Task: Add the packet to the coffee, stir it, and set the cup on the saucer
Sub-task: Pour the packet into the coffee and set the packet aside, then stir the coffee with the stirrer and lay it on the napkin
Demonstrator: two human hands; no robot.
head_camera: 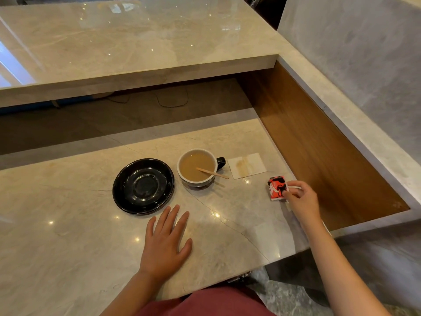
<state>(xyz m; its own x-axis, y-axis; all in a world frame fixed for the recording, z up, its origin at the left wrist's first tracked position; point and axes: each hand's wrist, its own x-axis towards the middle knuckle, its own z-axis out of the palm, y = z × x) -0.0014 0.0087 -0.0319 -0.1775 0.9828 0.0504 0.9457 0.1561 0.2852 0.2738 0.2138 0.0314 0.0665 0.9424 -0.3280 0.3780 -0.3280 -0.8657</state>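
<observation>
The small red-and-black printed paper packet [276,187] was pinched at its right edge by the right hand [301,200] fingers, right of the white coffee-filled cup [197,168]; the left hand [167,244] lay flat, fingers spread, holding nothing.

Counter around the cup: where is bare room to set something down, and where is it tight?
Bare: the marble counter left of the black saucer and of the flat left hand, and the strip behind the cup. Crowded: cup nearly against saucer, stained napkin just right, then the red packet pinched in the right hand.
</observation>
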